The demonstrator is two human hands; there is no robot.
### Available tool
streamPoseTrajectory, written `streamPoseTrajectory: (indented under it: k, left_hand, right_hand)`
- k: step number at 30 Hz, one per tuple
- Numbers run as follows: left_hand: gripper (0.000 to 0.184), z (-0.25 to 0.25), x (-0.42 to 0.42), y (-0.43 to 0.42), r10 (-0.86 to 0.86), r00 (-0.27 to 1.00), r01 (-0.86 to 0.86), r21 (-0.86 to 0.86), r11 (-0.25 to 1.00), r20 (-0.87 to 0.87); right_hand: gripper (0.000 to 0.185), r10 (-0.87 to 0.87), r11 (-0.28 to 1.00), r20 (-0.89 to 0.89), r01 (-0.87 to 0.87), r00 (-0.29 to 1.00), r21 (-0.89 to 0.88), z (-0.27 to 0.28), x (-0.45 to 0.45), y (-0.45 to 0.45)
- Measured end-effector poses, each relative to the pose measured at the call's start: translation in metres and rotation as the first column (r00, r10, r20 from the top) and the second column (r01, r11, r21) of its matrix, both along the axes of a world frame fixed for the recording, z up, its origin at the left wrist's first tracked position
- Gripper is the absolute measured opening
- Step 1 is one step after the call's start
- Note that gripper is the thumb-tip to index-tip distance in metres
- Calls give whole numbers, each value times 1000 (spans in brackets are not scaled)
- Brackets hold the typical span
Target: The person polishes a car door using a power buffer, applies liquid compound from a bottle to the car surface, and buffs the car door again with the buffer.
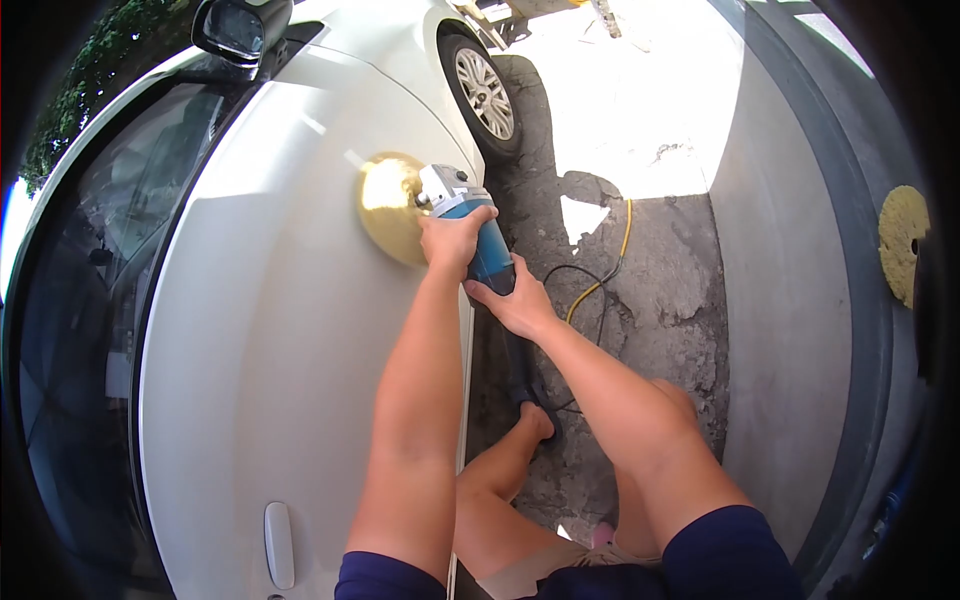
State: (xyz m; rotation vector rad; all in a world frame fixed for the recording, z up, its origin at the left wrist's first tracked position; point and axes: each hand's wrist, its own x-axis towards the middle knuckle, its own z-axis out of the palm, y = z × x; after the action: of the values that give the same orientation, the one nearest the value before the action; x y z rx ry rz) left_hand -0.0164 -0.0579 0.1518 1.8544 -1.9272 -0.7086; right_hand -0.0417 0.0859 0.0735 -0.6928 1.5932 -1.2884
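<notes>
A blue and silver power polisher [488, 243] is held in both hands against the side of a white car. Its round yellow pad [385, 205] is blurred as if spinning and lies at the car door [300, 300]. My left hand [452, 240] wraps round the front of the body, just behind the silver head. Further back, my right hand [518, 300] grips the dark rear end of the tool. The fingers on the tool's far side are partly hidden.
A black cord joins a yellow cable [585, 295] on the cracked concrete floor. The front wheel [485, 92] and side mirror [240, 30] are ahead, the door handle [279, 545] nearer me. A grey wall [790, 220] stands at right, with another yellow pad [903, 245] beyond.
</notes>
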Motion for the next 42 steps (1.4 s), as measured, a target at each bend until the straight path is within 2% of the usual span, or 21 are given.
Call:
streamPoseTrajectory:
  k: [8, 14, 26, 38, 42]
  left_hand:
    - [101, -36, -2, -3, -16, 1000, 17, 88, 996, -3]
    - [107, -62, 1, -3, -39, 997, 28, 167, 986, 67]
    - [112, -100, 7, 2, -43, 988, 9, 215, 977, 150]
    - [112, -150, 14, 3, -8, 998, -12, 305, 952, 65]
    - [111, -166, 15, 3, 18, 999, -4, 358, 934, -36]
  right_hand:
    - [124, 53, 997, 30, -54, 998, 56, -25, -8, 3]
    - [128, 74, 993, 107, -84, 992, 87, -50, -6, 4]
    - [130, 97, 979, 155, -123, 983, 166, -85, 2, 4]
    - [121, 121, 951, 138, -154, 983, 268, -107, 0, 11]
    - [121, 138, 925, 85, -159, 987, 346, -106, -4, 14]
